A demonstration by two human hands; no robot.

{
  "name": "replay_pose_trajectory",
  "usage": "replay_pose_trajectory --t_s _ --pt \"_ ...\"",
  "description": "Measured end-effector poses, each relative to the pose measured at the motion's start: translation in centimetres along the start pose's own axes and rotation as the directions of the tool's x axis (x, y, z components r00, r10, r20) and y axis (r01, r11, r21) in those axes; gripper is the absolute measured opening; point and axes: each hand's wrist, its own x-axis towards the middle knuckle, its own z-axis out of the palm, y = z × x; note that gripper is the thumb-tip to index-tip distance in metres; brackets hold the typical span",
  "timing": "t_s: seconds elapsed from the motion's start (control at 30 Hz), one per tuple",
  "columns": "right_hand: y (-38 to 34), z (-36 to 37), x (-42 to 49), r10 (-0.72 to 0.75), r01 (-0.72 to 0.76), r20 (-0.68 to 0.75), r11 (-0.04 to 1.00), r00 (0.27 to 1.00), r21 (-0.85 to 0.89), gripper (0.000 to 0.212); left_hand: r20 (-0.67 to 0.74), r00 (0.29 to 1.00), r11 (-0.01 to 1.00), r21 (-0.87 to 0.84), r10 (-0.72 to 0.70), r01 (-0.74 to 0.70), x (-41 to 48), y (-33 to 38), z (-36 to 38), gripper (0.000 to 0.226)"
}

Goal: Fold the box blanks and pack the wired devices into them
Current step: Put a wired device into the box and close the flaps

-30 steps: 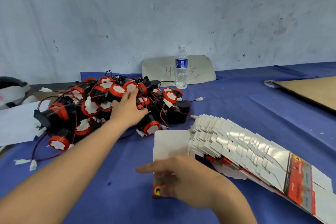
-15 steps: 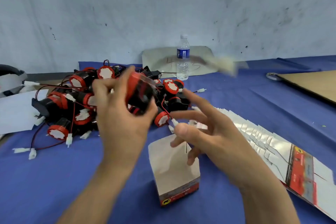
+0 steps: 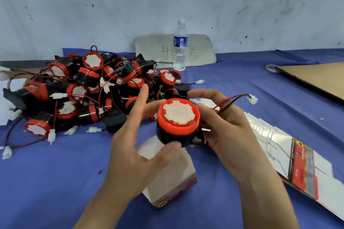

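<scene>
A black wired device (image 3: 177, 122) with a red rim and white face is held up between both hands, face toward me. My left hand (image 3: 137, 147) supports it from below and the left with thumb and fingers. My right hand (image 3: 225, 130) grips its right side, and its red-black wire with a white plug (image 3: 252, 98) runs over those fingers. Directly below stands a folded box (image 3: 171, 178), white with a red base, partly hidden by my hands. A fanned stack of flat box blanks (image 3: 283, 147) lies at the right. A pile of wired devices (image 3: 89, 89) sits at the left.
A water bottle (image 3: 180, 46) stands at the back in front of a grey board (image 3: 201, 48). A brown cardboard sheet (image 3: 316, 78) lies at the far right. White paper (image 3: 7, 102) lies at the left edge. A blue cloth (image 3: 46, 182) covers the table.
My left hand lifted a device off the pile and brought it over the folded box. My right hand left the box and took hold of the device's right side and wire.
</scene>
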Motion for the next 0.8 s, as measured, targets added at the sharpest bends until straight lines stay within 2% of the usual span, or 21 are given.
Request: replay_pose_trajectory --t_s 0.1,0.17,0.27,0.33,0.43,0.5,0.57,0.63,0.8 --pt "0.6 1.0 0.1 -0.064 0.059 -0.044 0.992 0.997 -0.115 0.012 -0.003 1.000 0.999 -0.037 -0.027 0.027 0.1 -0.1 0.1 0.060" --pt "0.5 1.1 0.0 -0.123 0.102 -0.127 0.982 0.984 -0.161 0.008 -0.044 0.998 0.997 -0.057 -0.045 0.042 0.1 -0.3 0.0 0.055" --pt "-0.7 0.5 -0.6 -0.132 0.128 -0.246 0.991 0.960 -0.033 0.007 -0.102 0.995 0.999 0.037 -0.012 0.016 0.1 -0.5 -0.1 0.057" --pt "-1.9 0.2 -1.3 -0.173 0.164 -0.211 0.985 0.962 -0.058 0.011 -0.119 0.992 0.993 0.112 0.036 -0.022 0.1 -0.4 0.0 0.056" --pt "-3.0 1.3 -2.3 -0.182 0.153 -0.072 0.942 0.981 -0.300 0.040 -0.131 0.976 0.958 0.251 0.174 -0.137 0.0 -0.1 0.2 0.061" --pt "-3.0 2.4 -2.8 -0.158 0.128 -0.018 0.856 0.987 -0.501 0.053 -0.111 0.962 0.913 0.358 0.251 -0.197 0.0 0.1 0.3 0.062" --pt "-3.0 3.1 -2.9 -0.156 0.115 -0.005 0.746 0.988 -0.656 0.053 -0.092 0.958 0.890 0.402 0.272 -0.214 -0.1 0.3 0.3 0.064" --pt "-3.1 2.9 -2.9 -0.140 0.091 -0.017 0.723 0.990 -0.684 0.047 -0.071 0.959 0.888 0.400 0.275 -0.225 -0.1 0.3 0.6 0.063" --pt "-2.6 1.9 -2.6 -0.061 0.039 -0.021 0.824 0.998 -0.565 0.040 -0.014 0.970 0.933 0.276 0.243 -0.229 -0.5 0.5 0.8 0.058"
